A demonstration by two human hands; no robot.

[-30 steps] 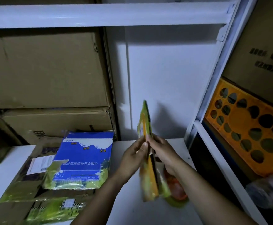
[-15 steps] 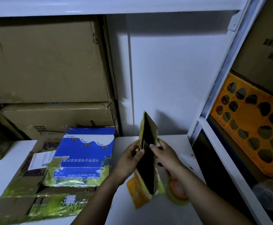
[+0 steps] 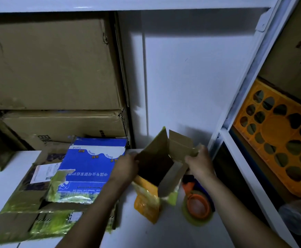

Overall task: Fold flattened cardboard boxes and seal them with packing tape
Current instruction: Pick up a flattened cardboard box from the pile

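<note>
I see the small cardboard box (image 3: pixel 156 163) held open above the tabletop (image 3: pixel 173 237), its brown inside facing me and its yellow-green flaps hanging down. The left hand (image 3: pixel 126 165) grips its left wall, and the right hand (image 3: pixel 199 161) pinches the right flap. The tape roll (image 3: pixel 198 206) lies on the tabletop just under the right wrist. A blue flattened box (image 3: pixel 90 167) tops the pile to the left.

Brown-inside yellow box (image 3: pixel 156 163), blue-white carton (image 3: pixel 90 169), orange tape roll (image 3: pixel 198 206).
</note>
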